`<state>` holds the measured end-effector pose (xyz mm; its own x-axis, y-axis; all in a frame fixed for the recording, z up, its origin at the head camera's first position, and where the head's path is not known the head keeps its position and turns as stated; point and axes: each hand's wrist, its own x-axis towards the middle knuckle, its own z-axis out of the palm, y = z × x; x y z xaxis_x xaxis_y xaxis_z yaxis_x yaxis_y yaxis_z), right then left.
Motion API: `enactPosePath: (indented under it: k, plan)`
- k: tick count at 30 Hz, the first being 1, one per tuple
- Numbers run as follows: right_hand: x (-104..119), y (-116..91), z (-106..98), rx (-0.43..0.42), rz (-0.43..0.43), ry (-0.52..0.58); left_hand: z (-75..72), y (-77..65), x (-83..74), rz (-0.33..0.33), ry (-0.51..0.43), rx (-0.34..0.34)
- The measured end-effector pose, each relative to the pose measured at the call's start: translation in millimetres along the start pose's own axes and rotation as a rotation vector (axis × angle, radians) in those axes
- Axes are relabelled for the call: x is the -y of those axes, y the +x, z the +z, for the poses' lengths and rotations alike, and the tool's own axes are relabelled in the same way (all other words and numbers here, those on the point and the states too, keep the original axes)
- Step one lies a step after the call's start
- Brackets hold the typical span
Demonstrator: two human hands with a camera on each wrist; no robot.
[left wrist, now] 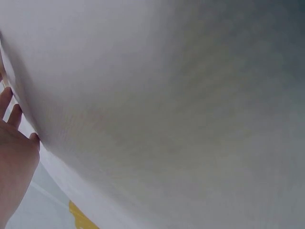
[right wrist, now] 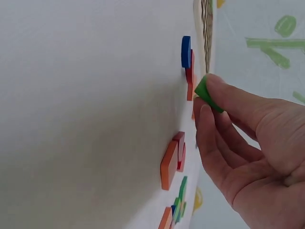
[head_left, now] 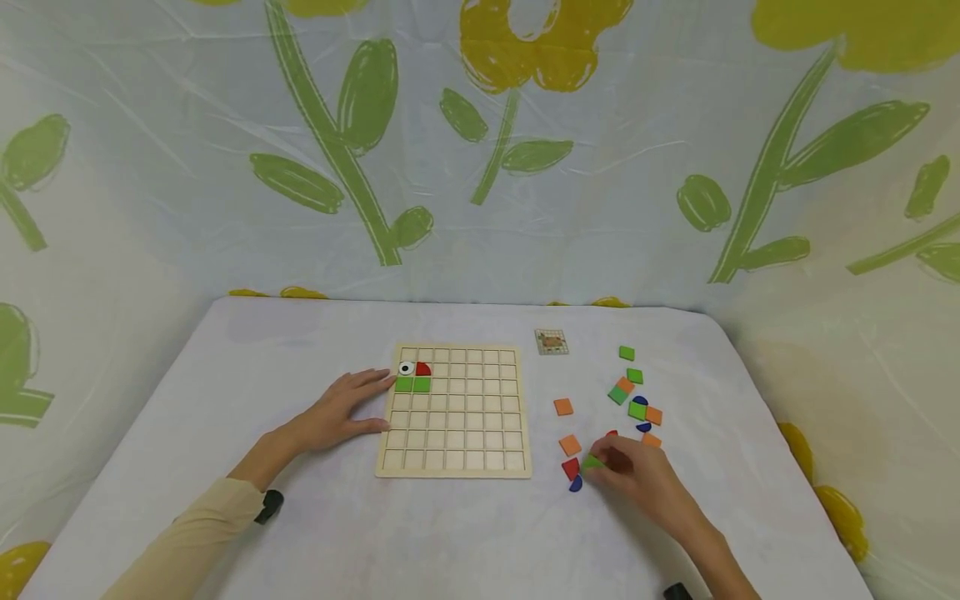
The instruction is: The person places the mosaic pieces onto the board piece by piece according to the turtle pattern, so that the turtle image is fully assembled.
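A wooden grid board lies flat on the table. In its upper left cells sit a white tile with a black dot, a red rounded tile and two green square tiles. My left hand rests by the board's left edge, fingers extended with the tips at the frame. Right of the board, my right hand pinches a green square tile between thumb and fingers, held above the table in the right wrist view. Close to that hand lie a red tile and a blue half-round tile.
Orange square tiles lie between the board and the right hand. A loose group of green, orange and blue tiles spreads behind that hand. Beyond the board's upper right corner is a small picture card. A flower-printed cloth hangs behind.
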<state>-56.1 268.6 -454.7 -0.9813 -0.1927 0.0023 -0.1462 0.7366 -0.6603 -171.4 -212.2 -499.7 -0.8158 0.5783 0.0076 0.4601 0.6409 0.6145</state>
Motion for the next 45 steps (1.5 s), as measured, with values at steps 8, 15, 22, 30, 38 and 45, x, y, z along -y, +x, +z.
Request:
enactPosePath:
  k: [8, 15, 22, 30, 38, 45]
  plan:
    - [6, 12, 9, -0.024, -0.017, 0.083, 0.4, 0.7, 0.4, -0.004, 0.009, 0.001]
    - [14, 25, 17, -0.042, -0.051, 0.101, -0.6, 0.8, 2.4, 0.010, 0.011, 0.006]
    - [21, 39, 27, -0.029, -0.081, 0.138, -0.1, 1.1, 3.1, 0.019, 0.013, 0.009]
    - [30, 55, 40, -0.031, -0.129, 0.180, -0.5, 1.2, 2.5, 0.019, 0.013, 0.008]
    - [43, 74, 51, -0.029, -0.148, 0.221, -0.7, 0.3, 3.9, 0.026, 0.020, 0.008]
    - [54, 90, 60, -0.008, -0.167, 0.281, -1.2, 0.8, 2.7, 0.026, 0.023, 0.007]
